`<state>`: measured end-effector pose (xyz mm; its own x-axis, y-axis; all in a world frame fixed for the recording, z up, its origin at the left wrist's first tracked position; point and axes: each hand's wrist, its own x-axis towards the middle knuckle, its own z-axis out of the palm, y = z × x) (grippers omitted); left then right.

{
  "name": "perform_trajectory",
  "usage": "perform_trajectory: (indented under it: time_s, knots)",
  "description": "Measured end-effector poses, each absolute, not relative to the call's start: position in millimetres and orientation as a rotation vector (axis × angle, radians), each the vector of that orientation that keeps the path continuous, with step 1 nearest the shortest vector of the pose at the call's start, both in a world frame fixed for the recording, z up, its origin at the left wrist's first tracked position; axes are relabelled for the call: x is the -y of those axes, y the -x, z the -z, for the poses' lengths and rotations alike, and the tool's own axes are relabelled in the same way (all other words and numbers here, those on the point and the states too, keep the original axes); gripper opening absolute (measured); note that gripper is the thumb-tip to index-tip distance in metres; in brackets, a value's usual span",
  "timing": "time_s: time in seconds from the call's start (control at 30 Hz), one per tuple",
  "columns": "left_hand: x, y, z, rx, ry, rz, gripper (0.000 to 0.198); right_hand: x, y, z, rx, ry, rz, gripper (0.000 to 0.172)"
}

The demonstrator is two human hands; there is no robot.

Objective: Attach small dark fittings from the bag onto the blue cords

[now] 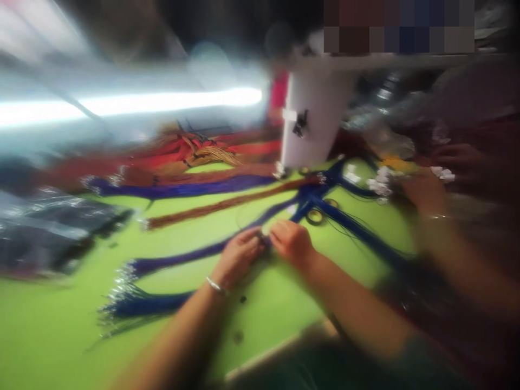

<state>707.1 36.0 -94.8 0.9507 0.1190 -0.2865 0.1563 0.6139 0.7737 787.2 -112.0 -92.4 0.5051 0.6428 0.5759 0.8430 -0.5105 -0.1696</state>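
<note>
The picture is smeared by motion. My left hand (239, 254), with a thin bangle on the wrist, and my right hand (290, 241) meet over the green table (52, 325). Both have their fingers curled together around a thin blue cord (280, 208) that runs from a bundle of blue cords (325, 203). What sits between the fingertips is too blurred to name. Another blue cord bundle with metal ends (134, 300) lies to the left of my left forearm.
Purple (182, 189), brown (223, 206) and red (182, 154) cord bundles lie across the table's far side. Dark plastic packets (57, 227) sit at the left. A white post (312, 119) stands behind. Another person's hands (426, 187) work at the right near small white pieces (379, 181).
</note>
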Motion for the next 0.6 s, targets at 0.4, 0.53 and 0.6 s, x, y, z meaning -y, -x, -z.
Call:
perform_trajectory:
  time_s: [0.4,0.53,0.6]
  knots:
    - [-37.1,-708.0,95.8,-0.305,-0.910,0.046,0.033,107.3,-790.7,94.7,0.696,1.801,-0.097,0.012]
    - [-36.7,-710.0,93.2,-0.314,-0.888,0.067,0.030,106.5,-794.5,93.1,0.571,1.689,-0.311,0.013]
    - [-36.0,-710.7,92.1,-0.328,-0.876,0.065,0.029,106.6,-795.9,94.5,0.566,1.670,-0.321,0.013]
